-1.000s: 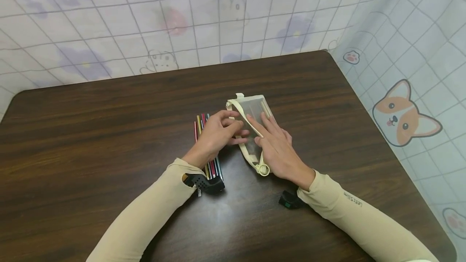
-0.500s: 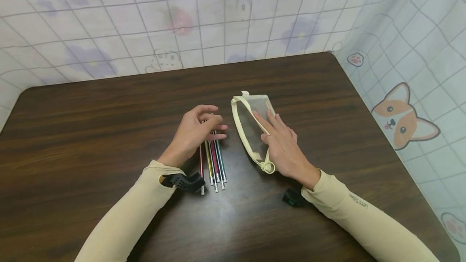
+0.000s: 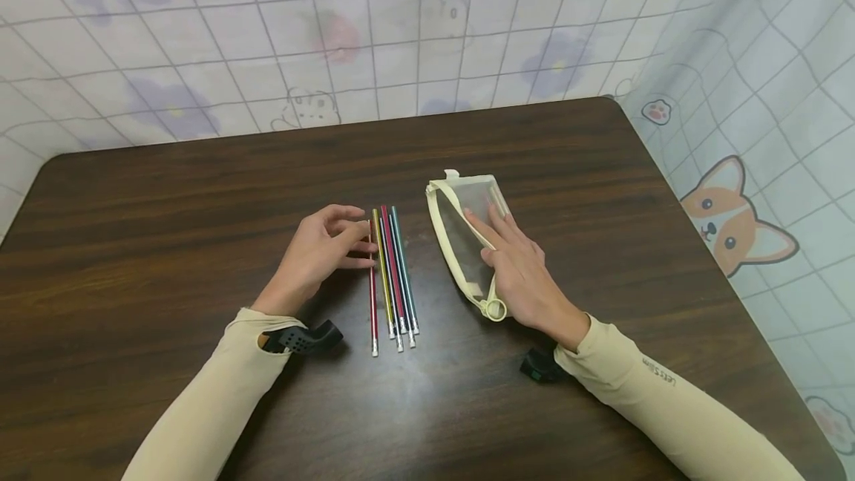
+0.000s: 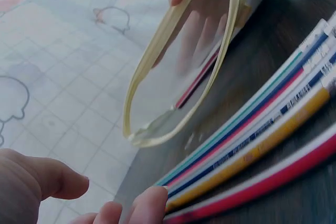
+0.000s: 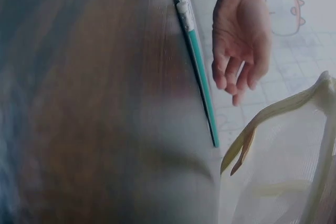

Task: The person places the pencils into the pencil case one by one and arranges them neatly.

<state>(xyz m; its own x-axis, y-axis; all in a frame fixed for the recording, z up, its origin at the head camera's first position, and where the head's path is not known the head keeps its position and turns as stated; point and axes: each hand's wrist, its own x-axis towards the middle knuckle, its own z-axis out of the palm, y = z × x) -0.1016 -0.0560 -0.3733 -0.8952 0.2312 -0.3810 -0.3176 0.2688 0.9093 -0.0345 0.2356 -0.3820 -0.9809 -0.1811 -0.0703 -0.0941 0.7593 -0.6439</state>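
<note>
My left hand (image 3: 327,247) hovers at the left side of a row of several pencils (image 3: 394,273), fingers loosely bent, with its fingertips over the red pencil (image 3: 373,303). In the left wrist view its thumb stands apart from the fingers, nothing between them. A yellow pencil (image 4: 252,153) lies beside the red one. To the right lies a see-through mesh pencil case (image 3: 461,243) with a cream zip, its mouth gaping. My right hand (image 3: 524,277) holds the case's right side, fingers along the panel and thumb at the zip edge.
The pencils and case lie on a dark wooden table (image 3: 200,243). Behind it and at the right hangs a tile-patterned curtain (image 3: 374,50). A black wrist device (image 3: 303,338) sits on the left sleeve, another black device (image 3: 539,366) by the right sleeve.
My left hand has moved left from the case's mouth, across the pencils to their left side, uncovering most of the row. The right hand stays on the case.
</note>
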